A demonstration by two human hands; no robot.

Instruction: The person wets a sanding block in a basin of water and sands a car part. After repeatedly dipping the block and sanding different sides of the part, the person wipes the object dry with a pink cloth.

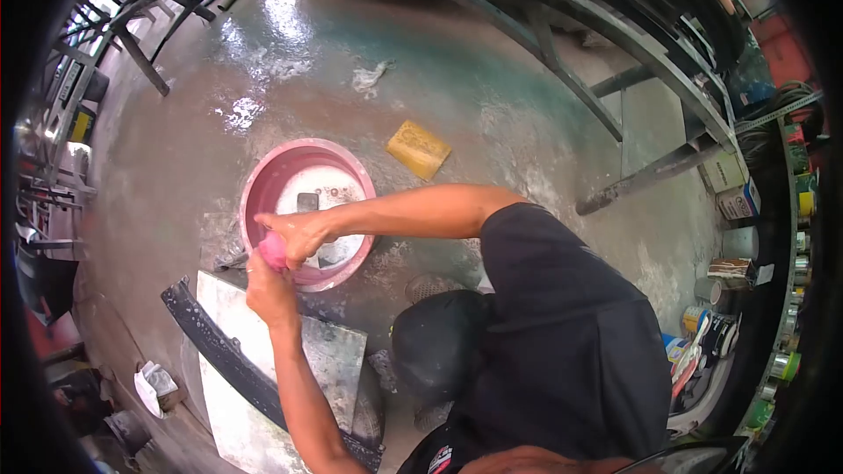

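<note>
Over the near-left side of a pink basin (365, 177), both my hands meet around a crumpled pink wad, a cloth or sponge (273, 250). My left hand (270, 291) comes up from below with its fingers closed on the wad. From the right side, my right hand (303, 235) grips it too, with one digit sticking out. Whitish liquid lies in the basin, along with a dark grey block (307, 202) and some small round bits. Part of the basin is hidden behind my hands and right forearm.
Beside the basin a yellow pad (419, 150) lies on the wet floor. A white panel (230, 404) and a long black strip (230, 355) are at lower left. A white scrap (371, 79) lies farther off. Metal frames (606, 105) and shelved cans (784, 366) line the sides.
</note>
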